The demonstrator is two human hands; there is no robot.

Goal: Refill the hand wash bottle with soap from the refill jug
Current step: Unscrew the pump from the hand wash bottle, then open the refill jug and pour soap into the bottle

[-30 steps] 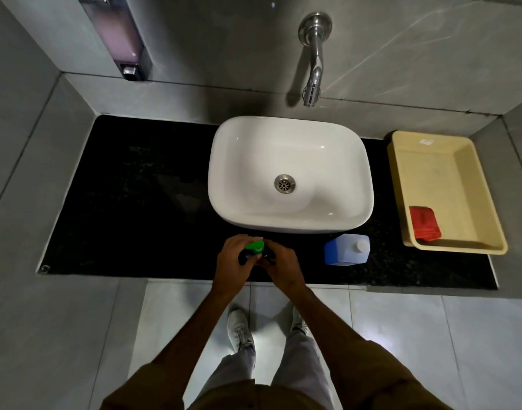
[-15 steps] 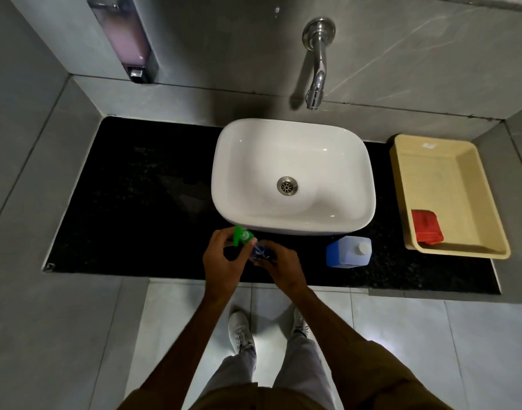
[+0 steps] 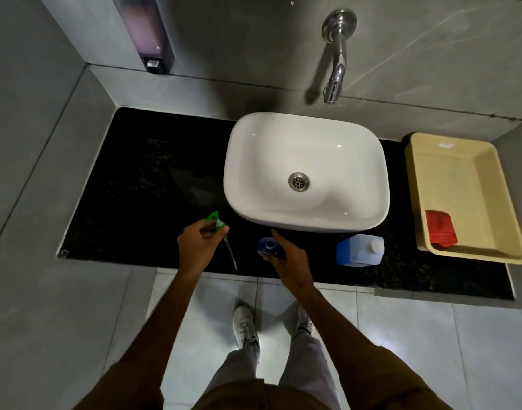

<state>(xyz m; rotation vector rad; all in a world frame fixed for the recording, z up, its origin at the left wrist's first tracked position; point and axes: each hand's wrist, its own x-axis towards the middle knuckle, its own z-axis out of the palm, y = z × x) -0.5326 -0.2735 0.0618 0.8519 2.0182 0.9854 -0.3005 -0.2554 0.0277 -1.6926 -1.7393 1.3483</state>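
My left hand [image 3: 198, 247] holds the green pump head [image 3: 216, 221] clear of the bottle, its thin dip tube hanging down over the black counter [image 3: 141, 196]. The small hand wash bottle [image 3: 267, 246] stands uncapped near the counter's front edge, its blue mouth showing, with my right hand [image 3: 287, 260] wrapped around its right side. The refill jug [image 3: 360, 250], translucent with blue soap and a white cap, lies on the counter to the right of the bottle, in front of the basin.
A white basin [image 3: 307, 170] sits mid-counter under a chrome wall tap [image 3: 336, 57]. A yellow tray [image 3: 461, 196] with a red cloth [image 3: 440, 231] stands at the right. A wall soap dispenser [image 3: 148, 34] hangs at the back left. My shoes show on the tiled floor below.
My left hand has lifted the green pump off the bottle and carried it left, drawing the tube out. My right hand stays on the bottle.
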